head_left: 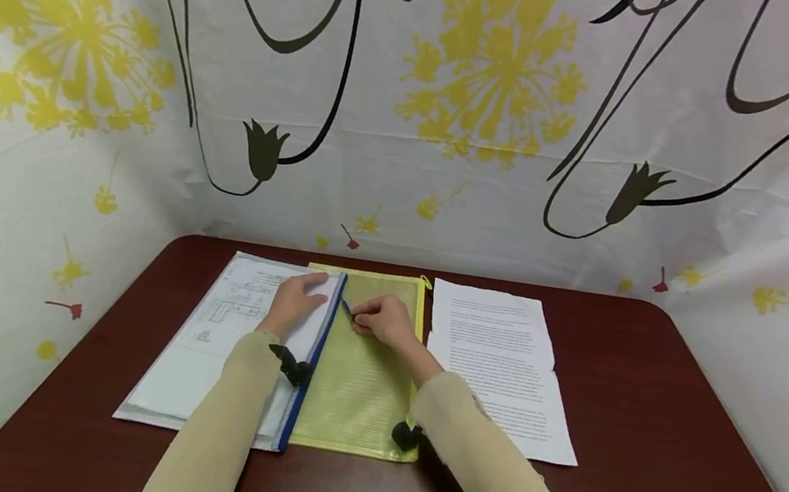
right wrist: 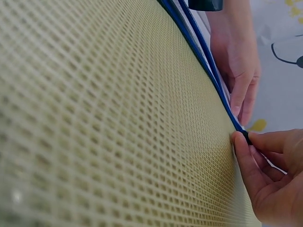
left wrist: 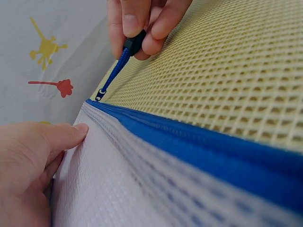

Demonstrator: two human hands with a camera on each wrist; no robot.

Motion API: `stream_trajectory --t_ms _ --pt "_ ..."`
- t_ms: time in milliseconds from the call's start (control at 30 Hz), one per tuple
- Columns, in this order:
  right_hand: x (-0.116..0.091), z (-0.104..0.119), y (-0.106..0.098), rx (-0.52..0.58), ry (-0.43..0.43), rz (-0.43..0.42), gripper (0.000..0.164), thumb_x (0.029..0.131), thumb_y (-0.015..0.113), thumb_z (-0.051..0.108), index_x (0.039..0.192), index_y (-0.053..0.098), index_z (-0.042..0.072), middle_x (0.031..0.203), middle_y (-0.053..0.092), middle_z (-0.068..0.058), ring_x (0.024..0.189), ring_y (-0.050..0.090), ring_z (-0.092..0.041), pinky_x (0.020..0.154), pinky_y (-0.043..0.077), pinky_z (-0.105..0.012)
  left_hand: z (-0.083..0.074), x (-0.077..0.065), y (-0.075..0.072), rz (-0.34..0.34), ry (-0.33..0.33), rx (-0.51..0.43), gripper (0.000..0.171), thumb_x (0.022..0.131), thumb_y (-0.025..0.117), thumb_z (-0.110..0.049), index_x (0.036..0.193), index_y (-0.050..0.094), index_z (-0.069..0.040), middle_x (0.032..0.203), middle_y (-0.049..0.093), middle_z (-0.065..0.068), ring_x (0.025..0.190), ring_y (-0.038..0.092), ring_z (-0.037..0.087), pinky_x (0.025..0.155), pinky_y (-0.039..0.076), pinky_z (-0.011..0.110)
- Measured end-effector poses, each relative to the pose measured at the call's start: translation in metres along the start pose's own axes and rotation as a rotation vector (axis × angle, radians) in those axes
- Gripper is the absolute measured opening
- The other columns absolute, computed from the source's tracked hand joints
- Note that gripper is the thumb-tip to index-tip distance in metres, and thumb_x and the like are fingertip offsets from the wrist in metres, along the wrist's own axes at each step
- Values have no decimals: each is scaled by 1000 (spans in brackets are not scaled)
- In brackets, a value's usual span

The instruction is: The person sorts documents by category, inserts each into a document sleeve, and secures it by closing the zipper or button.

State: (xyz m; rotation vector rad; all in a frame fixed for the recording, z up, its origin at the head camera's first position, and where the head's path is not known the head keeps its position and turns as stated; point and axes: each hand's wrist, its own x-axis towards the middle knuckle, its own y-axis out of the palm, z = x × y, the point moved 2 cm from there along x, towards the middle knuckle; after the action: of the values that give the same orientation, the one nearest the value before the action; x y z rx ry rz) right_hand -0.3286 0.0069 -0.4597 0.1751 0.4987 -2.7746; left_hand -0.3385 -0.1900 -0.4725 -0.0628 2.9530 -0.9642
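Observation:
A mesh zip folder with a blue zipper edge lies on the left, white sheets with diagrams showing through it. My left hand pinches its far edge near the zipper corner, thumb on top and fingers curled at the edge. My right hand pinches the black end of the zipper pull between thumb and fingertips. The pull's blue cord stretches to the slider at the far end of the zipper. Under the right hand is a yellow mesh zip folder, partly overlapped by the blue-edged one.
Printed sheets lie to the right of the yellow folder. All this rests on a dark red-brown table. A white curtain with yellow flowers hangs around its back and sides. A yellow zipper pull sits at the yellow folder's far corner.

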Motion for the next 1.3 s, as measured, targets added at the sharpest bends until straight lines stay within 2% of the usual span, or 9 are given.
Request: stream_trajectory --t_ms 533,767,1300 --pt "-13 1 1 -10 1 53 16 93 66 1 106 75 -3 104 73 -18 77 72 -12 73 61 -23 3 3 -2 -1 16 7 50 95 64 -14 144 53 -12 153 47 14 146 38 34 123 26 48" --pt "-20 1 0 3 12 70 16 93 65 0 106 75 -4 104 72 -18 77 71 -11 73 61 -23 3 0 0 10 -15 -22 51 95 64 -14 144 53 -14 155 46 12 146 37 32 123 25 48" --pt "-32 0 2 -12 15 110 16 93 66 2 106 75 -2 102 72 -17 77 72 -13 73 61 -24 3 0 0 9 -4 -33 50 95 64 -14 144 53 -14 154 46 12 145 39 33 122 28 48"
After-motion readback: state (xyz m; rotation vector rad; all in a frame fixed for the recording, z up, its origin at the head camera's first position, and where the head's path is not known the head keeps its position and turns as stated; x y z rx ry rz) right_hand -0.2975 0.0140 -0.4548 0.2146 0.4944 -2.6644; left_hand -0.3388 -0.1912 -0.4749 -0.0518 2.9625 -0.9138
